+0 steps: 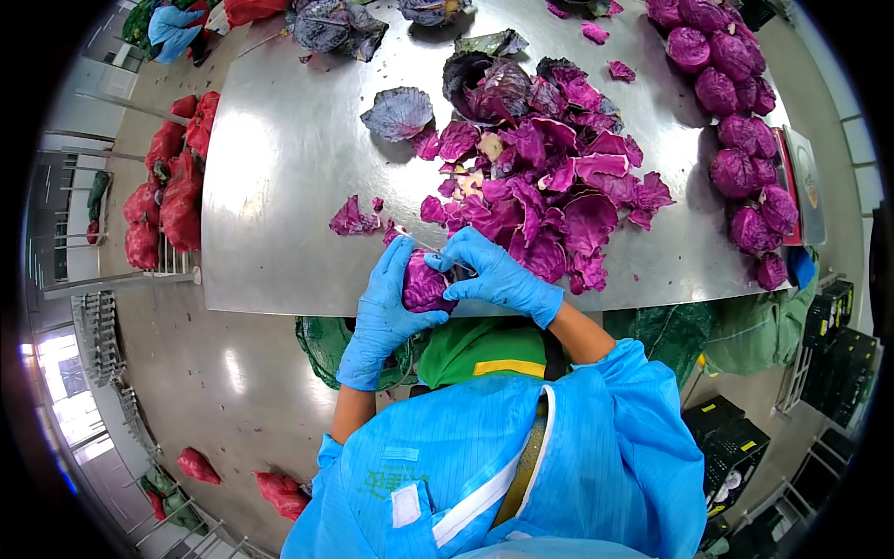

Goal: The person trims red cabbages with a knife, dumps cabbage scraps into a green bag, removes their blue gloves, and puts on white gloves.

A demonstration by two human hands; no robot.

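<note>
A small red cabbage (427,282) is held at the front edge of the steel table. My left hand (384,303), in a blue glove, is closed around its left side, thumb along the bottom. My right hand (494,275), also gloved, is at its right side with fingers curled on what looks like a thin knife (419,244), its narrow blade lying across the top of the cabbage. The knife's handle is hidden by the fingers. Just beyond both hands lies a big heap of purple trimmed leaves (559,200), with a few loose leaf pieces (354,218) to the left.
Peeled red cabbages (736,158) are piled along the right side of the steel table (270,186). Dark untrimmed cabbages (335,28) sit at the far edge. Red mesh sacks (182,200) stand left, black crates (731,456) at lower right. Another person (172,33) is at upper left.
</note>
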